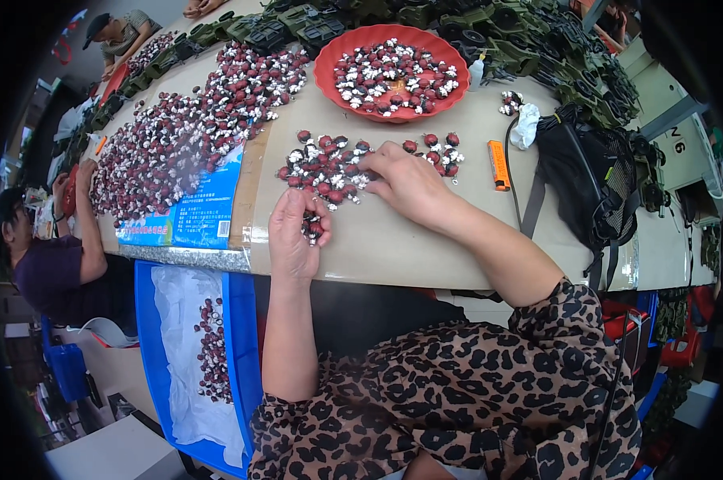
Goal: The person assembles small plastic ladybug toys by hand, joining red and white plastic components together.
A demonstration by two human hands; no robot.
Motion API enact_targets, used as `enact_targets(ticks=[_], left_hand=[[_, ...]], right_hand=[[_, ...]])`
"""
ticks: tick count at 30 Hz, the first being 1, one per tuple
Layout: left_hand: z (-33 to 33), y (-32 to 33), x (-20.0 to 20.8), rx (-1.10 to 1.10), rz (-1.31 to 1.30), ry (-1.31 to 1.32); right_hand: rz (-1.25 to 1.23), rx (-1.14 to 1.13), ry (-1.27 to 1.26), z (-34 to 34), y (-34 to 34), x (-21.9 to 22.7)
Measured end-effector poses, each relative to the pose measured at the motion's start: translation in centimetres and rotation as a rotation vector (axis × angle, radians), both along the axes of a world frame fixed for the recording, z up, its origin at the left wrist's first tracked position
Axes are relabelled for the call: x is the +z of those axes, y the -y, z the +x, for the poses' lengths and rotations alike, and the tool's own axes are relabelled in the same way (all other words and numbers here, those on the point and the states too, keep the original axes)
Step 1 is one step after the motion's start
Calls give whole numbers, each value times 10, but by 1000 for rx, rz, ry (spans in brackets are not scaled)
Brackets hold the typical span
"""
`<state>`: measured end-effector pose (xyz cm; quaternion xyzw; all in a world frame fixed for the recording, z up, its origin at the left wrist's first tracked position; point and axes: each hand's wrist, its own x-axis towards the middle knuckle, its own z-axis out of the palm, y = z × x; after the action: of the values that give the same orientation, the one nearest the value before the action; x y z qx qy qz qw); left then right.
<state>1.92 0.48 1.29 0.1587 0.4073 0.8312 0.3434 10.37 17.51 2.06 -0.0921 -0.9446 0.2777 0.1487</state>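
curling the left hand around dark-red pieces near the front edge of the table, seemingly to keep them together, and resting the right hand, with fingers narrowed and grip uncertain, at a pile farther in, likely heaped for easy reach.

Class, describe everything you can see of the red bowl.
The red bowl is round, wide and shallow, with a scalloped rim and a plastic-looking wall. It sits upright on the table, beyond the left hand and right hand, touched by neither. Many small red, white and black pieces cover most of its inside. A white bottle stands close by its right edge.
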Motion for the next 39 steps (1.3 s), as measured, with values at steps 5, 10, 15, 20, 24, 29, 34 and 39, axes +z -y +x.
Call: enact_targets(ticks=[5,10,15,20,24,29,34,39], left_hand=[[0,1,-4,19,-84,-82],[12,-12,2,27,-345,-343],[19,-13,-2,135,-356,-537],[20,-12,-1,192,-350,-592],[20,-11,-5,230,-403,-638],[21,-13,-5,260,-402,-662],[19,-10,-7,252,-411,-647],[21,-11,-4,251,-406,-666]], right_hand=[[-32,85,-88,1,-6,18],[-1076,275,147,-1,0,17],[-1236,267,159,-5,10,14],[-1411,184,152,-7,11,4],[-1531,202,186,-7,13,1],[-1528,220,168,-7,11,0],[-1536,224,173,-8,12,-1],[-1529,231,165,-8,11,-1]])
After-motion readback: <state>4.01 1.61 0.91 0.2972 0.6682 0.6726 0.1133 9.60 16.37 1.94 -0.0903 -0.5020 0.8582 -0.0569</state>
